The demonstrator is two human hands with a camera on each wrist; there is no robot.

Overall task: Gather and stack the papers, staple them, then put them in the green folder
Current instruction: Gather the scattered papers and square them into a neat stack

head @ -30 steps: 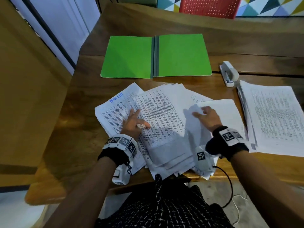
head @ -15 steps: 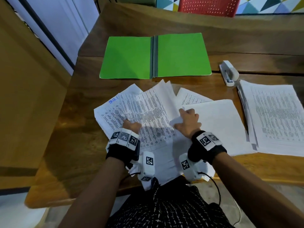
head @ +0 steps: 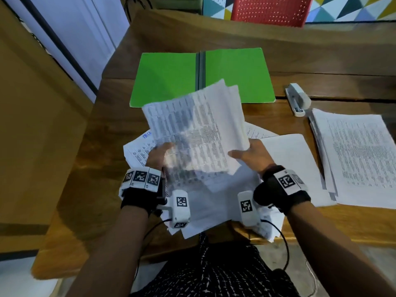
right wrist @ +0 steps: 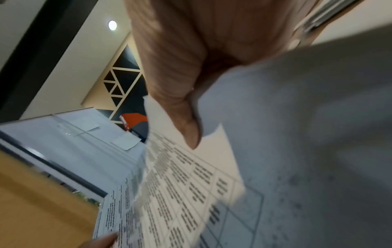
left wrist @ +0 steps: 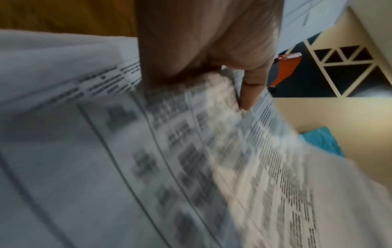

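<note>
A bundle of printed papers (head: pixel 199 129) is lifted off the table and tilted up, blurred by motion. My left hand (head: pixel 158 155) grips its left edge, thumb on top in the left wrist view (left wrist: pixel 250 94). My right hand (head: pixel 250 155) grips the right edge, thumb on the sheets (right wrist: pixel 186 127). More loose papers (head: pixel 214 202) lie under my wrists at the near edge. The green folder (head: pixel 171 78) lies open and flat behind the bundle. A white stapler (head: pixel 296 99) sits to the folder's right.
A separate stack of printed sheets (head: pixel 355 151) lies at the right, with a blank sheet (head: pixel 291 159) beside it. The wooden table (head: pixel 102 146) ends near my body. A red chair (head: pixel 270 9) stands behind the table.
Both hands went from pressing flat on the spread papers to drawing them together, and now they have lifted a bundle up off the table.
</note>
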